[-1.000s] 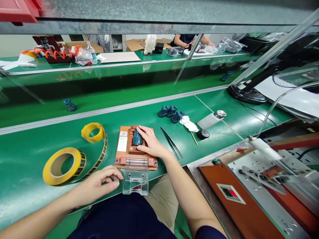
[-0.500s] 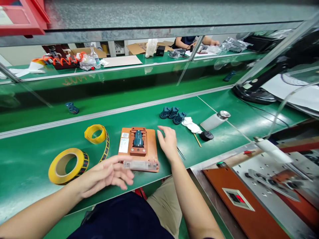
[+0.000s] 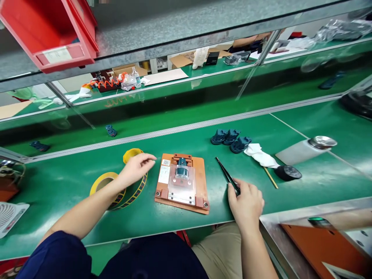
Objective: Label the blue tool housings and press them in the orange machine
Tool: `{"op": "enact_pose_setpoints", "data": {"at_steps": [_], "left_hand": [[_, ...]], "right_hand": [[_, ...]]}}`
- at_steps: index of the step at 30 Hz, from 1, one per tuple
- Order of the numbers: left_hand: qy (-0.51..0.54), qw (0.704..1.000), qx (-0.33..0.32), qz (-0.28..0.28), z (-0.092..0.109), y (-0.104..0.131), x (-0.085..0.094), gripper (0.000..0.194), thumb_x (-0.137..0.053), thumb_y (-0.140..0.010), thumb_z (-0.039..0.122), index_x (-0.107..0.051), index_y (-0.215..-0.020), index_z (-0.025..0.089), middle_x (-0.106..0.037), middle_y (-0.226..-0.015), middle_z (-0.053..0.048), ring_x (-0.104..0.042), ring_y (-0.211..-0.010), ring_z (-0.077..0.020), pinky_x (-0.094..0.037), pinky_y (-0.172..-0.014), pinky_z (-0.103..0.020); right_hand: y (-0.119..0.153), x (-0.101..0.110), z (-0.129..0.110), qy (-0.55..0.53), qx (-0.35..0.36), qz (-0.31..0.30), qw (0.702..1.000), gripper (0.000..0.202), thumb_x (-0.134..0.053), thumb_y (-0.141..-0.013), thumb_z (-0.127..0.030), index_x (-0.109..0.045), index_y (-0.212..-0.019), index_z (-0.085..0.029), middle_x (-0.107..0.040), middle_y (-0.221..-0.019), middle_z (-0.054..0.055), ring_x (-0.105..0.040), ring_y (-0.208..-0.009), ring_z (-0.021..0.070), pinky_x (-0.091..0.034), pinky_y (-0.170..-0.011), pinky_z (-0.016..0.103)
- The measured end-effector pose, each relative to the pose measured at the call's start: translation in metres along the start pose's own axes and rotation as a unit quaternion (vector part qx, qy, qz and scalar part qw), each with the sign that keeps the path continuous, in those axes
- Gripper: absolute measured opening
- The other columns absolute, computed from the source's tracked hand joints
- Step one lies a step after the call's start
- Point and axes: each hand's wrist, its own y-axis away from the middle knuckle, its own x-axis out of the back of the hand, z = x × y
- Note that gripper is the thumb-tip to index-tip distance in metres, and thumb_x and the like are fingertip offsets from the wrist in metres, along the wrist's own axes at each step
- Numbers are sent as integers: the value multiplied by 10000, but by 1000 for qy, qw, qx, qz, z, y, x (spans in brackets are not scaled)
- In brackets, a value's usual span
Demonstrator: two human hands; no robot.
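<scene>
My right hand [image 3: 246,201] is closed on black tweezers [image 3: 228,176] at the bench's right, their tips pointing away from me. My left hand [image 3: 136,168] hovers over the label strip, fingers loosely extended and slightly apart, with no object visible in them. Between my hands sits an orange-brown fixture [image 3: 200,174]. It cradles a dark blue plastic part [image 3: 182,170], and its hinged clear cover [image 3: 181,192] lies down over that part. Beneath and beside my left forearm is a large yellow label roll [image 3: 100,184]; a smaller yellow roll [image 3: 130,154] stands behind my left hand.
Several dark blue parts [image 3: 231,137] stand behind the tweezers. Near them lie a white cloth [image 3: 260,155], a wooden stick [image 3: 271,177], a black round cap [image 3: 287,173] and a white dispenser bottle [image 3: 302,153]. A red bin [image 3: 64,38] sits on the shelf overhead.
The clear cover has swung down over the blue part. My left hand has left the cover and moved toward the yellow rolls. My right hand has moved from beside the fixture and gripped the tweezers.
</scene>
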Motion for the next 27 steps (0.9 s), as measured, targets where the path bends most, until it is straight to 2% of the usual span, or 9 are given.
{"op": "enact_pose_setpoints", "data": {"at_steps": [2, 4, 10, 12, 14, 16, 18, 22, 27], "left_hand": [[-84, 995, -8, 60, -18, -12, 15, 321, -555, -927, 371, -691, -1145, 179, -681, -1220, -146, -588, -1210, -309, -419, -1084, -491], [-106, 992, 0, 63, -31, -24, 22, 320, -587, -901, 400, -710, -1112, 194, -694, -1203, -137, -580, -1216, -316, -404, -1088, -476], [-93, 994, 23, 59, -42, -39, 22, 229, -750, -724, 422, -724, -739, 195, -697, -659, -57, -704, -792, -288, -524, -809, -375], [-53, 995, 31, 78, -41, -31, 28, 274, -748, -720, 419, -736, -862, 185, -719, -696, -49, -716, -770, -273, -537, -747, -353], [-4, 995, 32, 89, -39, -19, 33, 417, -712, -761, 472, -705, -1059, 181, -762, -813, -53, -736, -787, -250, -555, -709, -328], [63, 992, 31, 102, -36, -5, 35, 524, -703, -777, 523, -662, -1165, 174, -785, -916, -74, -752, -826, -243, -577, -711, -321], [141, 981, 36, 126, -32, 8, 33, 530, -758, -739, 533, -689, -1115, 165, -792, -919, -90, -757, -835, -250, -589, -727, -327], [211, 957, 55, 189, -25, 28, 23, 376, -842, -675, 484, -743, -839, 161, -766, -736, -54, -720, -685, -213, -559, -644, -289], [209, 956, 38, 201, -23, 44, 16, 329, -833, -695, 470, -738, -744, 159, -714, -650, -13, -641, -596, -153, -491, -568, -240]], "right_hand": [[-1, -2, 0, -2, 4, -7, 1000, 471, -391, -943, -479, -696, -1104, -158, -629, -967, 142, -548, -918, 326, -390, -744, 416], [-2, -3, 1, -7, 0, -10, 1000, 457, -389, -939, -460, -694, -1088, -153, -619, -946, 145, -542, -907, 326, -392, -739, 422], [-6, 7, 1, -191, -49, 16, 980, 401, -513, -887, -489, -700, -1024, -162, -597, -880, 96, -534, -830, 264, -435, -814, 457], [-11, 16, -8, -352, -124, 37, 927, 392, -652, -828, -516, -695, -1045, -191, -601, -873, 48, -538, -775, 207, -455, -841, 437], [-19, 28, -25, -527, -198, 31, 826, 435, -778, -749, -524, -691, -1056, -228, -600, -869, 3, -545, -744, 158, -483, -875, 415], [-27, 39, -49, -658, -223, -18, 719, 436, -839, -715, -507, -697, -1038, -250, -594, -864, -20, -561, -754, 129, -510, -923, 396], [-34, 47, -78, -724, -205, -91, 652, 376, -855, -731, -469, -710, -1003, -253, -607, -877, -21, -590, -794, 115, -535, -927, 345], [-38, 52, -141, -745, -152, -231, 607, 285, -869, -743, -401, -716, -931, -252, -674, -896, -2, -656, -809, 123, -566, -771, 256], [-37, 47, -210, -711, -96, -320, 618, 353, -879, -724, -414, -703, -962, -221, -732, -898, 38, -706, -828, 183, -592, -777, 313]]}}
